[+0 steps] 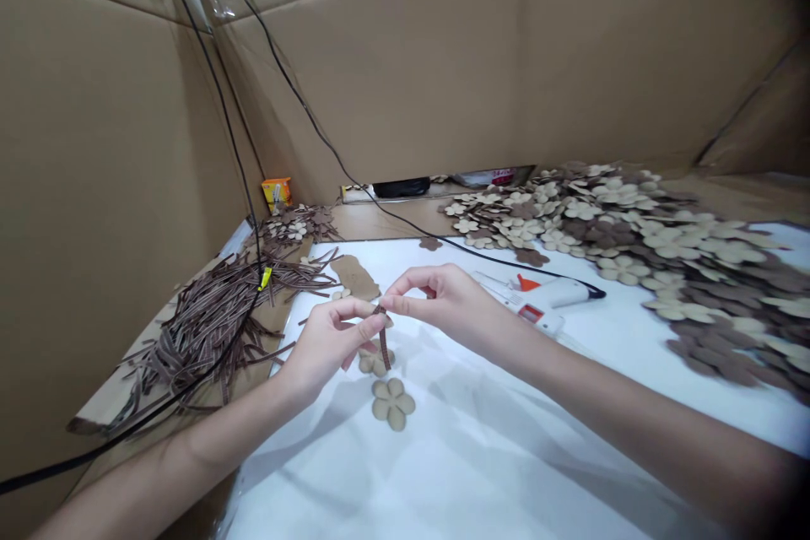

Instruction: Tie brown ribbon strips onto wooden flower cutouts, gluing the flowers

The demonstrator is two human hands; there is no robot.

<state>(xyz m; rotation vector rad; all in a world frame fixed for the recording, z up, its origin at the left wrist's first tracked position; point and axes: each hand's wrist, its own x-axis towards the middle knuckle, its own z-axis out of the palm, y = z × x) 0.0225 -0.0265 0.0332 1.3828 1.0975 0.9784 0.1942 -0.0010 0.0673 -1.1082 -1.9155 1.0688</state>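
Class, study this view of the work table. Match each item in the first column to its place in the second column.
Items:
1. Glue gun
2. Pile of brown ribbon strips
3. Tan flower cutout
4. Yellow box

Places:
A. Cardboard left of the white sheet
B. Against the back cardboard wall
C. White sheet, below the ribbon strip pinched by the left hand and right hand
D. White sheet, right of the hands

Pairs: 1-D, 2-A, 3-C, 4-B
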